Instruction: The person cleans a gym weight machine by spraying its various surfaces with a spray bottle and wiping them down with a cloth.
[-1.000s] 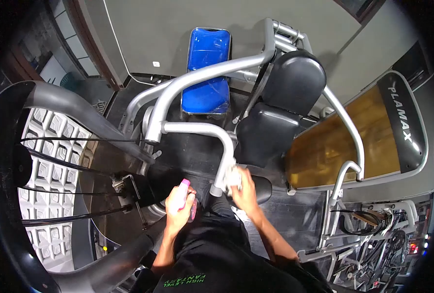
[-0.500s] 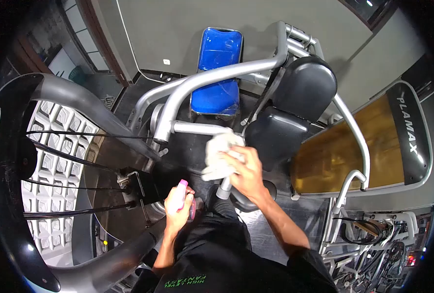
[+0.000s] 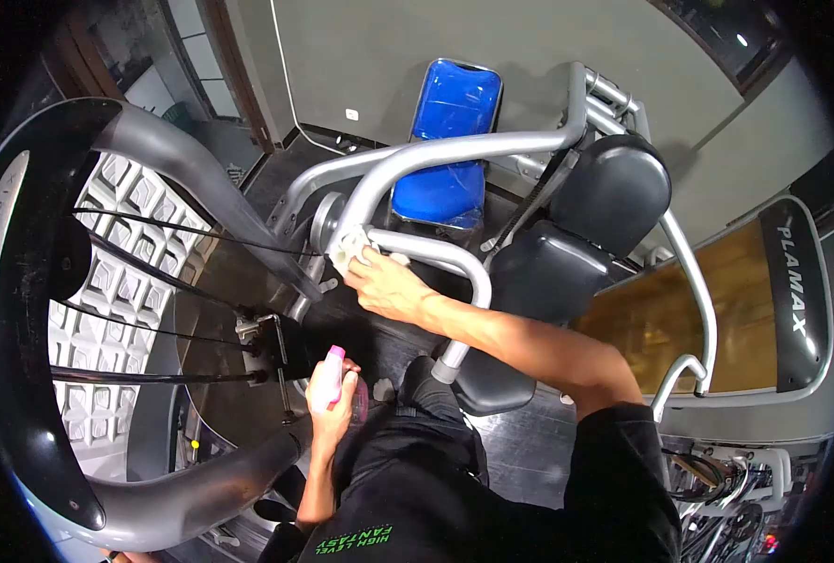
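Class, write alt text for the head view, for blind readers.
A person's right hand holds a white cloth against a silver gym-machine bar; the left hand holds a pink bottle. Beyond are a blue chair and a black seat.

The right hand (image 3: 387,286) covers part of the white cloth (image 3: 349,246); the left hand (image 3: 331,403) hides the middle of the pink-topped bottle (image 3: 335,360). A silver bar (image 3: 483,144) crosses the blue chair (image 3: 454,98), hiding a strip. The lower-right equipment (image 3: 736,525) is cut off, its details too small to tell.
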Demonstrator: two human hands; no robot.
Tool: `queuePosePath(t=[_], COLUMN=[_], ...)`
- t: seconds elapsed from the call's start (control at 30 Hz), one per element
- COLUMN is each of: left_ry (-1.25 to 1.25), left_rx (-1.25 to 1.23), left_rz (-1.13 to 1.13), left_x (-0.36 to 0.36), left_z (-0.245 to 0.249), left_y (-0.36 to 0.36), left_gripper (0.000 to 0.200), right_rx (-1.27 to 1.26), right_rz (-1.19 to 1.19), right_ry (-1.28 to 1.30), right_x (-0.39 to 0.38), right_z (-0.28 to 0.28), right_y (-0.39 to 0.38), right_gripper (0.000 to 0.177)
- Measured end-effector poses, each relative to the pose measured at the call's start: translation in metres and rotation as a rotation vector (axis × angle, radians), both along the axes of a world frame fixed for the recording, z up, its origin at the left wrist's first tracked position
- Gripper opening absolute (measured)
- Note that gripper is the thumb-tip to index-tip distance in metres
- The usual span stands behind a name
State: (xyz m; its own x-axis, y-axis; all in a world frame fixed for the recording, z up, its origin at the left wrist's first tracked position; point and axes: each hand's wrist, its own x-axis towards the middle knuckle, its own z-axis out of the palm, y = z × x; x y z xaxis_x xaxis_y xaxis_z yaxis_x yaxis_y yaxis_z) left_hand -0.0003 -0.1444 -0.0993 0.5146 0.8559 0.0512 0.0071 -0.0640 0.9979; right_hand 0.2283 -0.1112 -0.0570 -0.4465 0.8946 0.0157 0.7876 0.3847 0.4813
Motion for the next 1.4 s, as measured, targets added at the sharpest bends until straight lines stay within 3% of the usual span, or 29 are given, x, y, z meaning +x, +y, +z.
queuePosePath(t=[0.1,0.23,0.27,0.4,0.47,0.53,0.6,0.8,0.9,0.93,1.0,1.07,1.13,1.23,1.33,1.4], left_ry=[-0.028,0.008,-0.024,-0.052,-0.037,-0.018,-0.062,-0.04,-0.057,-0.057,-0.074,-0.063,-0.054,-0.062,-0.056,-0.06], left_rx=[-0.007,0.006,0.01,0.074,0.118,0.163,0.057,0.139,0.065,0.066,0.05,0.02,-0.007,-0.021,-0.023,-0.026], left_rz=[-0.01,-0.05,-0.059,-0.117,-0.135,-0.155,-0.178,-0.198,-0.207,-0.205,-0.202,-0.187,-0.175,-0.164,-0.187,-0.191], left_x=[0.002,0.006,0.009,0.012,0.01,0.009,0.008,0.002,-0.001,-0.001,-0.002,-0.003,-0.003,0.0,0.0,0.002], left_z=[-0.003,-0.007,-0.004,0.001,-0.009,-0.014,-0.013,-0.014,-0.007,-0.005,-0.004,-0.007,-0.011,-0.013,-0.009,-0.008], left_y=[-0.001,-0.003,-0.005,-0.005,-0.003,-0.002,-0.003,0.0,-0.003,-0.003,-0.005,-0.006,-0.007,-0.009,-0.011,-0.012], left_gripper=[0.013,0.013,0.013,0.013,0.014,0.015,0.015,0.013,0.012,0.012,0.011,0.012,0.013,0.014,0.014,0.014], right_rx=[-0.18,-0.456,-0.318,-0.493,-0.53,-0.402,-0.193,-0.442,-0.779,-0.778,-0.66,-0.444,-0.092,0.161,0.013,-0.127], right_rz=[-0.098,-0.286,-0.271,-0.42,-0.379,-0.297,-0.209,-0.394,-0.449,-0.447,-0.385,-0.335,-0.287,-0.309,-0.292,-0.257], right_ry=[-0.418,-0.373,-0.325,-0.331,-0.313,-0.218,0.078,0.333,0.562,0.561,0.818,0.93,0.641,0.424,0.443,0.645], right_x=[0.011,-0.004,0.001,0.008,0.024,0.045,0.054,0.033,0.014,0.014,0.016,0.027,0.036,0.041,0.011,-0.008], right_z=[0.001,0.043,0.047,0.064,0.05,0.029,0.017,0.004,0.019,0.023,0.027,0.04,0.054,0.036,0.004,0.005], right_y=[-0.01,-0.024,-0.038,-0.068,-0.084,-0.103,-0.109,-0.1,-0.094,-0.094,-0.101,-0.108,-0.113,-0.127,-0.15,-0.155], right_gripper=[0.025,0.031,0.023,0.022,0.019,0.015,0.013,0.024,0.035,0.035,0.036,0.043,0.042,0.036,0.034,0.039])
